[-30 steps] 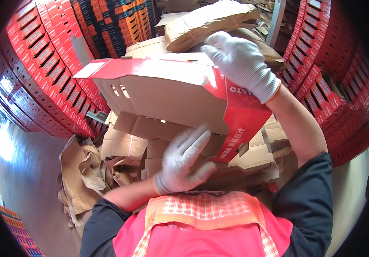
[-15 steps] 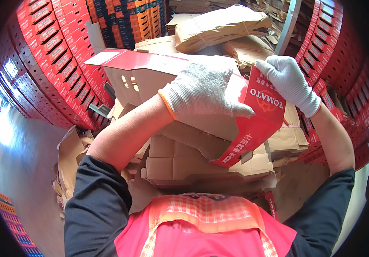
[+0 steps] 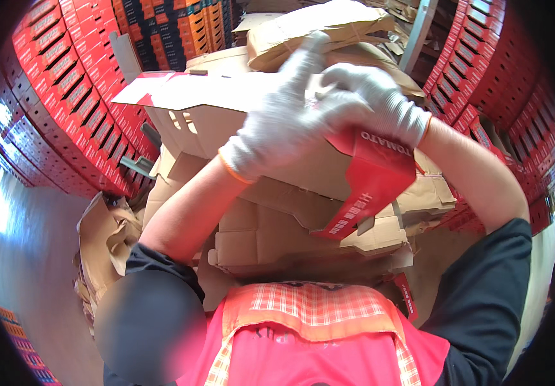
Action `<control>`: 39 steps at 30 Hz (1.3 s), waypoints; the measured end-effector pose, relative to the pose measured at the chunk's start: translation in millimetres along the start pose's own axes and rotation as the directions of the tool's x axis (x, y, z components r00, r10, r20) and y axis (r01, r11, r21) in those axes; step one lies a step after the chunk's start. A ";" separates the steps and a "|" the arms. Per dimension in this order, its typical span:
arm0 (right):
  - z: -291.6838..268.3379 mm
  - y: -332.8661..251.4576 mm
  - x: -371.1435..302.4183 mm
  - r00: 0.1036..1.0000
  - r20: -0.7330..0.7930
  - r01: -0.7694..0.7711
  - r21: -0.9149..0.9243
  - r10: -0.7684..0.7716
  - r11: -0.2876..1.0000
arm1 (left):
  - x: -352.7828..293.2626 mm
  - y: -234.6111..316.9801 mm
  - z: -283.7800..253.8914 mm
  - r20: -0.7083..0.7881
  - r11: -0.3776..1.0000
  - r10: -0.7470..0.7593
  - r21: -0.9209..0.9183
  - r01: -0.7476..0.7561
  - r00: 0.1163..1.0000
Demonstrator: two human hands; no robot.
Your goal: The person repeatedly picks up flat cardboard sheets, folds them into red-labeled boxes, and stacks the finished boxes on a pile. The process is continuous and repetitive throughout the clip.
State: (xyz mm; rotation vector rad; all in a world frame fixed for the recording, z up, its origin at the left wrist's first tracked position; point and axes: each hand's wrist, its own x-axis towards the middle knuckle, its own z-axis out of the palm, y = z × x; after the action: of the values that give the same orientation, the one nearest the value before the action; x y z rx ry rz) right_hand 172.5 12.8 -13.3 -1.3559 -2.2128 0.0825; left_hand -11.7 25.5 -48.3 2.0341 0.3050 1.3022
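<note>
A partly folded cardboard box (image 3: 380,183), red and white outside and plain brown inside, lies tilted before me on flat cardboard. My left hand (image 3: 277,125), in a pale knitted glove, is over its long white side, fingers spread and slightly blurred; the thumb reaches toward my other hand. At the box's right end, my right hand (image 3: 384,106), gloved alike, has its fingers bent over the top of the red end panel. The gloves hide that corner's folds. A red side flap hangs toward me.
Flat brown cardboard blanks (image 3: 258,238) lie beneath the box. Paper-wrapped bundles (image 3: 319,29) sit behind it. Tall stacks of red boxes (image 3: 65,83) stand left and right, with black and orange boxes (image 3: 174,32) at the back. Crumpled cardboard (image 3: 107,235) lies on the left.
My left hand has lifted and spread its fingers upward. My right hand has moved left and inward over the end panel, close to the left thumb. The box stays in about the same place.
</note>
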 end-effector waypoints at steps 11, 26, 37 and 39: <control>-30.8 79.8 -20.6 0.991 -0.115 -0.041 0.239 0.070 0.970 | -165.6 29.8 -68.8 0.172 0.934 -0.182 0.336 0.116 0.968; 54.3 167.0 -121.0 0.812 -0.498 -0.016 0.501 0.304 0.865 | -35.3 2.1 66.8 0.044 0.765 0.399 0.536 -0.358 0.916; -50.1 -16.3 -60.0 0.925 0.199 -0.375 0.331 0.324 0.866 | -44.2 -20.5 123.7 -0.319 0.963 0.191 0.243 -0.115 0.928; -46.4 -8.8 -48.7 0.850 0.281 -0.517 0.278 0.447 0.809 | -52.0 -24.0 129.2 -0.226 0.994 -0.094 -0.078 0.078 0.970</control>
State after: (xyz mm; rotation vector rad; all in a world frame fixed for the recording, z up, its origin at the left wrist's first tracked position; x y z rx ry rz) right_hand 204.3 -42.8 9.1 -1.7273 -1.8234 0.7936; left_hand 79.9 -39.5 -134.0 1.7953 0.4428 1.4756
